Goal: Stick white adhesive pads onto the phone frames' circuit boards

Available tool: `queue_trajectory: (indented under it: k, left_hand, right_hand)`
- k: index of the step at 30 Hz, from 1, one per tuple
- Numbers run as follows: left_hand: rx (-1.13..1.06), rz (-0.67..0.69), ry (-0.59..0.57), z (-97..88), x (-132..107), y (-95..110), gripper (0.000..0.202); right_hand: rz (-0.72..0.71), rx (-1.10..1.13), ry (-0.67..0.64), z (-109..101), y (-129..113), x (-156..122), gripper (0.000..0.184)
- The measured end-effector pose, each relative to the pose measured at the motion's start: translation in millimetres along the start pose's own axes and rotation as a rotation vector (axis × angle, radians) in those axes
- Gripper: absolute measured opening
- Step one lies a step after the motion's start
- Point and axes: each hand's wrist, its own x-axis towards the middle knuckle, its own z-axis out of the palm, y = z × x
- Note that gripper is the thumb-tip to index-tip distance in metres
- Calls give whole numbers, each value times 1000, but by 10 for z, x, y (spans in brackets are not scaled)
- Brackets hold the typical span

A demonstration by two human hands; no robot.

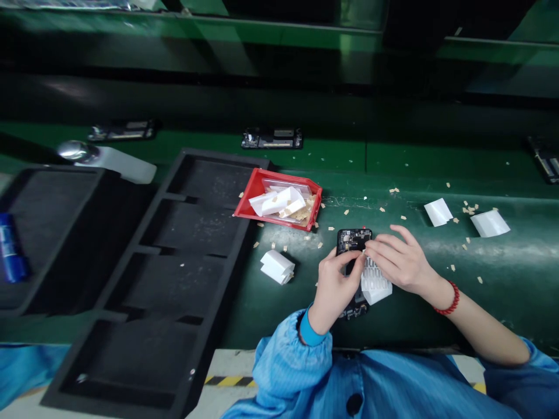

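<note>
An opened phone (349,238) with its circuit board showing lies upright in front of me on the green work surface. Over its right side is a white sheet of small labels (376,278), its lower end folded. My left hand (334,282) pinches thumb and forefinger together at the sheet's upper left corner; whatever is between the fingertips is too small to make out. My right hand (404,263) has its fingers closed on the sheet's upper right edge, little finger raised. The two hands' fingertips meet above the phone, and they hide its middle.
Left of the phone stands a red bin (318,216) with papers and tan scraps. A black compartment tray (144,285) lies farther left, near a white bottle (126,164) and blue marker (11,250). Folded papers (277,266) and tan bits are scattered. Another phone assembly (271,138) lies behind.
</note>
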Motion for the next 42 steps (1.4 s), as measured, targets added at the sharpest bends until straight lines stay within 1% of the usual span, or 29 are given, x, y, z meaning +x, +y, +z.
queue_trajectory:
  k: [3, 5, 9, 13, 16, 18, 24, 28, 31, 37, 39, 42]
  left_hand:
    - [-10, -17, 12, 3, 14, -21, 17]
    - [-16, -26, 23, 0, 19, -29, 17]
    - [-23, -38, 34, -7, 25, -22, 16]
    - [-25, -36, 32, -5, 22, -10, 17]
    - [-22, -24, 20, 0, 11, -8, 17]
    - [-17, -14, 11, 2, 2, -8, 17]
    - [12, 5, 0, 5, -22, -10, 16]
    - [30, 6, -4, 7, -25, -9, 16]
    - [41, -5, 7, 10, -12, -25, 17]
    - [56, -26, 25, 35, 36, -89, 16]
    - [55, -26, 22, 43, 39, -92, 16]
    - [49, -15, 8, 43, 24, -72, 16]
  right_hand:
    - [-6, 40, 16, 32, 15, -24, 22]
    - [23, 82, 3, 26, 23, -23, 18]
    - [124, 202, -14, -25, 33, -5, 11]
    - [230, 311, 33, -9, 35, -7, 6]
    - [311, 359, 62, 43, 33, 1, 13]
    - [341, 378, 44, 64, 32, 14, 16]
    - [347, 396, -78, 64, 36, 31, 13]
    - [312, 388, -132, 67, 36, 27, 21]
    - [288, 390, -161, 30, 27, 26, 24]
    - [321, 426, -184, -105, 22, 11, 19]
    - [346, 419, -173, -92, 38, 14, 16]
    - [363, 399, -172, -19, 69, 32, 14]
